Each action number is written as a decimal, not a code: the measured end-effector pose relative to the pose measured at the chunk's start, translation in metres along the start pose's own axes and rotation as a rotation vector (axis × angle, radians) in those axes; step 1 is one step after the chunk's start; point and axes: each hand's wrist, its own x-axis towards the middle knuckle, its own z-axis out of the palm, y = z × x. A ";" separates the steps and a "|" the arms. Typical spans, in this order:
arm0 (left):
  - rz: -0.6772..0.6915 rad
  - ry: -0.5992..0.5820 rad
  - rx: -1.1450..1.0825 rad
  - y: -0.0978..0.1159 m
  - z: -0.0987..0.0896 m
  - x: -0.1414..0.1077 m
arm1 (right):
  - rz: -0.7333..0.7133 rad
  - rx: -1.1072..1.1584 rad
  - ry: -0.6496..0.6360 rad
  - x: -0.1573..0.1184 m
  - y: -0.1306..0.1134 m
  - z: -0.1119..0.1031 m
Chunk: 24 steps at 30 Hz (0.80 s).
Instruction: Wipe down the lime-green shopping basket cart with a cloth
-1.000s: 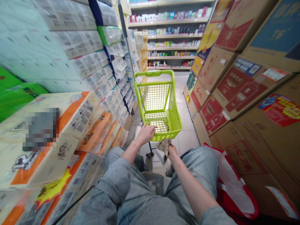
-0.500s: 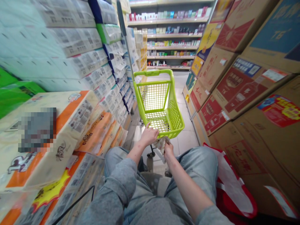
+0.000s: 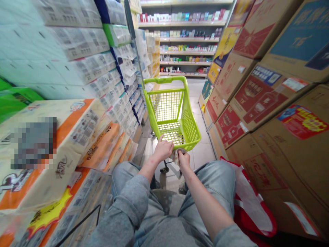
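Observation:
A lime-green shopping basket on wheels (image 3: 189, 132) stands ahead of my knees, with its near lower edge toward me. My left hand (image 3: 164, 150) grips that edge at its left part, fingers curled over it and one finger stretched along the green side. Just right of it, my right hand (image 3: 184, 160) has a crumpled, whitish, stained cloth (image 3: 176, 156) bunched in its fingers. The cloth is pressed up at the underside of the near edge. Parts of it are hidden behind my fingers.
Packs of tissue paper (image 3: 87, 127) are piled on the left, with a blurred-out grey item (image 3: 34, 142) on top. Cardboard cartons (image 3: 272, 154) line the right side. A red and white bag (image 3: 253, 202) lies beside my right knee. Stocked shelves (image 3: 187, 41) stand at the back.
My right hand and the cloth have moved slightly up, closer against the basket's near edge, and less cloth hangs below. My left hand keeps its place on the basket. The view has shifted slightly.

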 end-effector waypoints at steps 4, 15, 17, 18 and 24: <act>-0.009 -0.008 -0.029 -0.002 0.000 0.000 | 0.035 0.001 0.027 0.002 0.000 -0.017; -0.013 0.028 -0.032 -0.002 0.001 -0.002 | 0.087 0.015 0.045 0.025 -0.009 -0.031; -0.009 0.028 -0.022 -0.001 0.001 -0.002 | 0.076 -0.027 0.050 0.025 -0.009 -0.027; -0.008 0.028 -0.019 -0.001 0.001 -0.002 | 0.066 -0.065 0.056 0.025 -0.009 -0.025; -0.030 0.027 -0.022 -0.001 0.002 -0.002 | -0.066 -0.299 0.091 0.030 -0.025 -0.047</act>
